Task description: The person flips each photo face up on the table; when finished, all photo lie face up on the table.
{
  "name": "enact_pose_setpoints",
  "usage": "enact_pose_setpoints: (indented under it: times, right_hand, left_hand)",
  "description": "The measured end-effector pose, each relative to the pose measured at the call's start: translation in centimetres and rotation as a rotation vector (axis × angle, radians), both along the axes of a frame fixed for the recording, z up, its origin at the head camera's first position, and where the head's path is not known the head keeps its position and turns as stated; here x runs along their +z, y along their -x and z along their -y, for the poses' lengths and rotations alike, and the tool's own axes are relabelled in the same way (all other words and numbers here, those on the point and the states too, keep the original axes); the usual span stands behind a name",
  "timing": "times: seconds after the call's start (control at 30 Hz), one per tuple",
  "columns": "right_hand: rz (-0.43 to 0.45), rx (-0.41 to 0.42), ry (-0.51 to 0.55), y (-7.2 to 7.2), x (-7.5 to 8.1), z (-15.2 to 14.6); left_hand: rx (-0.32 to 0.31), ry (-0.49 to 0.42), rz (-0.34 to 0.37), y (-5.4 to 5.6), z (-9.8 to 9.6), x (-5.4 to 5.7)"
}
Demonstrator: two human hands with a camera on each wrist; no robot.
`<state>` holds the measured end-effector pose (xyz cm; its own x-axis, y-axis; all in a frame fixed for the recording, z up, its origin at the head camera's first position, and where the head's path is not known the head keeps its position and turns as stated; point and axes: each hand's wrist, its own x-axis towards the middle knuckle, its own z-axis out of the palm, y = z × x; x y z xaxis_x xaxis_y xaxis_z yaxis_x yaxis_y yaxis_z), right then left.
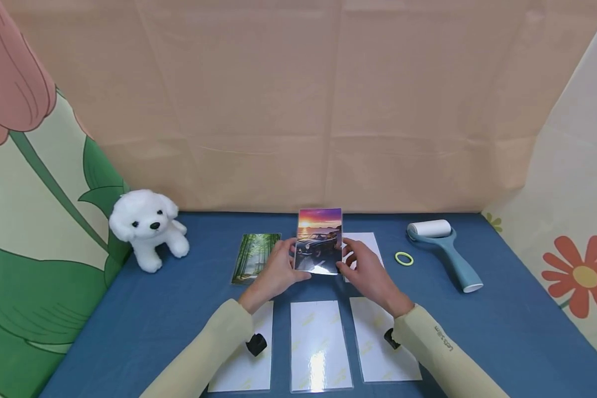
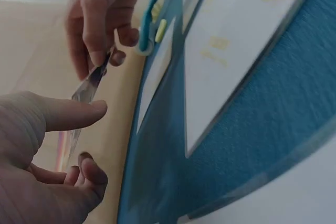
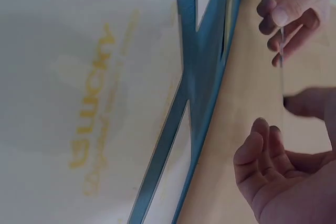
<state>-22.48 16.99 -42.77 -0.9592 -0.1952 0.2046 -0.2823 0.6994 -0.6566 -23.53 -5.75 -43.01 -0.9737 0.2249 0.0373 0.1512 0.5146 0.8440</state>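
Note:
A glossy photo (image 1: pixel 319 239) of a dark car at sunset is held raised over the back of the table, its picture side towards me. My left hand (image 1: pixel 277 269) pinches its left edge, thumb low on the near side. At the opposite edge, my right hand (image 1: pixel 370 272) grips it between thumb and fingers. In the right wrist view the photo (image 3: pixel 282 72) appears almost edge-on as a thin line. A forest photo (image 1: pixel 254 257) lies face up beside my left hand. Partly behind my right hand lies a white-backed photo (image 1: pixel 370 241).
Nearest me, three white-backed sheets lie in a row: left (image 1: pixel 244 362), middle (image 1: pixel 320 342) and right (image 1: pixel 389 359). A white plush dog (image 1: pixel 149 226) sits at back left. On the right are a yellow-green ring (image 1: pixel 404 258) and a blue-handled lint roller (image 1: pixel 448 249).

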Motion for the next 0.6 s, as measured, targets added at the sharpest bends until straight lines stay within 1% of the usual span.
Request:
enact_pose_setpoints:
  times: [0.13, 0.23, 0.3, 0.5, 0.6]
  right_hand:
    - [0.028, 0.045, -0.06, 0.12, 0.0, 0.31]
    - [0.063, 0.044, -0.119, 0.21, 0.04, 0.69]
    - [0.075, 0.042, -0.148, 0.26, -0.04, 0.86]
    - [0.011, 0.073, -0.211, 0.34, -0.66, 0.85]
    - [0.003, 0.077, -0.254, 0.27, -0.62, 0.92]
  left_hand:
    - [0.024, 0.087, -0.035, -0.39, 0.11, -0.17]
    - [0.045, 0.147, -0.036, -0.44, 0.14, -0.41]
    - [0.048, 0.171, -0.043, -0.42, 0.15, -0.58]
    - [0.047, 0.236, -0.097, -0.45, 0.11, -0.76]
    - [0.045, 0.286, -0.109, -0.48, 0.16, -0.86]
